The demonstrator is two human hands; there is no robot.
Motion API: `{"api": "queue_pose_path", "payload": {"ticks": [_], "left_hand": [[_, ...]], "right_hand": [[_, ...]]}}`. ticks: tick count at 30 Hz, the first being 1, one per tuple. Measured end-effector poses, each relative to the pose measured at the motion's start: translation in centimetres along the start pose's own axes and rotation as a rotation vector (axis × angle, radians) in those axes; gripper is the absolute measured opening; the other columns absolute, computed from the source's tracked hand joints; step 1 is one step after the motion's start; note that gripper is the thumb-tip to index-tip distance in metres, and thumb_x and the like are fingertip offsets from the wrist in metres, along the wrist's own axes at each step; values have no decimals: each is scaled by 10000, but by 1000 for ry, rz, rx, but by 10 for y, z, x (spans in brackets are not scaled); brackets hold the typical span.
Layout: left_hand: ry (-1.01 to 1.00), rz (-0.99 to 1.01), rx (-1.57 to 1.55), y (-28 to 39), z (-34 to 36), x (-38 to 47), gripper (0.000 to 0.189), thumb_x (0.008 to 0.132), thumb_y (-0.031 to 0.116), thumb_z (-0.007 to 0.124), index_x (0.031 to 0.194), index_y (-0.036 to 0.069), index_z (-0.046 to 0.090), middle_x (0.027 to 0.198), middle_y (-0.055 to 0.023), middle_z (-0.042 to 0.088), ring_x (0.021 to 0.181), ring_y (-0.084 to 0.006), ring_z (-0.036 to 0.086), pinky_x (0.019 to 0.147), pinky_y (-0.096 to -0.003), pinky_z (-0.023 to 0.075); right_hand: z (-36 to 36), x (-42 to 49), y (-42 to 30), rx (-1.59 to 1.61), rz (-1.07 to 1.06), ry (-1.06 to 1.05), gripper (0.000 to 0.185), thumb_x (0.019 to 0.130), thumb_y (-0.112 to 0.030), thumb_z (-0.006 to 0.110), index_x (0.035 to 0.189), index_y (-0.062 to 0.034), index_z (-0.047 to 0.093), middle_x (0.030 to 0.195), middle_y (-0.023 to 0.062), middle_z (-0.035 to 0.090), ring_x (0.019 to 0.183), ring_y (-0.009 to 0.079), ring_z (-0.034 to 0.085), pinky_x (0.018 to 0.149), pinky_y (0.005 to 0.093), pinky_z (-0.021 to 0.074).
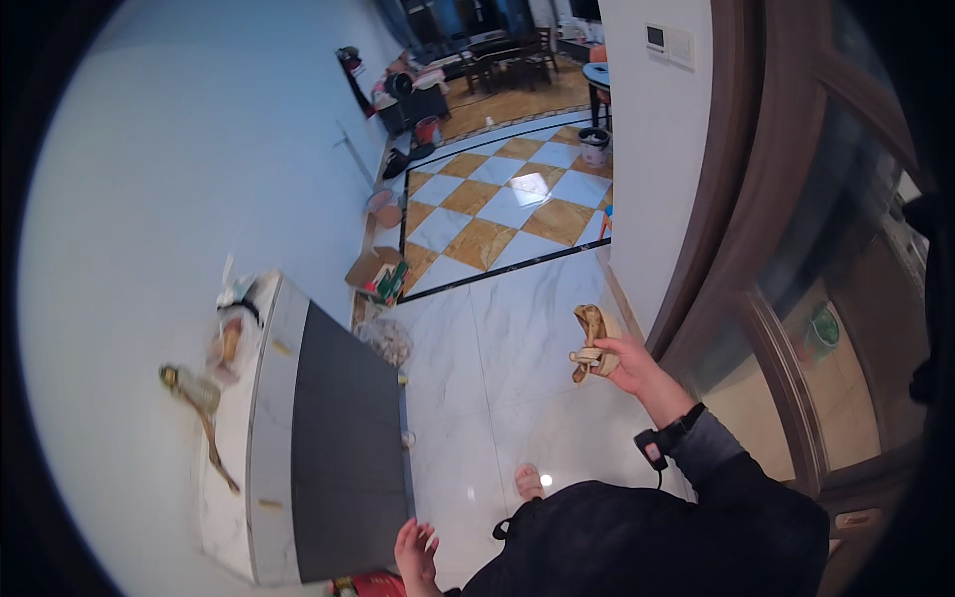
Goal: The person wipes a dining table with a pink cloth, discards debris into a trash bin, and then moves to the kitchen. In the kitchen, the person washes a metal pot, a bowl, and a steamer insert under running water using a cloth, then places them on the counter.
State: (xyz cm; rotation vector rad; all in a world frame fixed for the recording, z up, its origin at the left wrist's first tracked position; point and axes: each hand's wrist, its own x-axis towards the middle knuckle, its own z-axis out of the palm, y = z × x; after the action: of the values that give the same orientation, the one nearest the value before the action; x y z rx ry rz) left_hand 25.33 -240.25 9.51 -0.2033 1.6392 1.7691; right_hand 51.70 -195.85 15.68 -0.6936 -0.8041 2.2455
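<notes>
My right hand (634, 364) is shut on a brown and tan folded item (597, 339), perhaps a banana peel or a wooden piece; its exact kind is unclear. Thumb and fingers pinch its lower right side above the marble floor. A black strap with a small device (653, 446) goes round that wrist. Low in the view, my left hand (416, 551) hangs beside the grey-fronted cabinet (351, 448), fingers apart and slightly curled, holding nothing.
On the cabinet's white top stand a glass bottle (198, 392) with a brown stick and a plastic bag (227, 343). An open cardboard box (379, 274) and a clear bag (386, 342) lie along the left wall. A glass-paned sliding door (783, 358) borders the right. A bin (594, 146) stands farther off.
</notes>
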Motion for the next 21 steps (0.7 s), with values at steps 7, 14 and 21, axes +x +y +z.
{"api": "queue_pose_path", "payload": {"ticks": [7, 14, 21], "left_hand": [[-979, -63, 416, 143, 293, 166, 497, 931, 182, 553, 1380, 96, 357, 1339, -130, 443, 1179, -269, 490, 900, -429, 486], [-1195, -172, 185, 167, 500, 269, 505, 908, 109, 579, 1368, 95, 371, 1256, -90, 514, 1101, -190, 532, 864, -350, 509], [-975, -93, 195, 236, 618, 386, 394, 894, 85, 593, 1268, 93, 470, 1029, -68, 625, 933, -186, 620, 775, -295, 519]], "right_hand": [[85, 91, -19, -117, 20, -83, 489, 835, -69, 631, 1285, -86, 440, 1075, 75, 586, 993, 199, 607, 797, 356, 519], [82, 233, -54, -150, 192, -182, 418, 839, -44, 608, 1236, -48, 477, 1016, 67, 610, 885, 164, 612, 771, 309, 508], [68, 420, -150, -105, 202, -94, 362, 837, -51, 605, 1181, -41, 493, 968, 67, 608, 822, 159, 626, 708, 292, 516]]}}
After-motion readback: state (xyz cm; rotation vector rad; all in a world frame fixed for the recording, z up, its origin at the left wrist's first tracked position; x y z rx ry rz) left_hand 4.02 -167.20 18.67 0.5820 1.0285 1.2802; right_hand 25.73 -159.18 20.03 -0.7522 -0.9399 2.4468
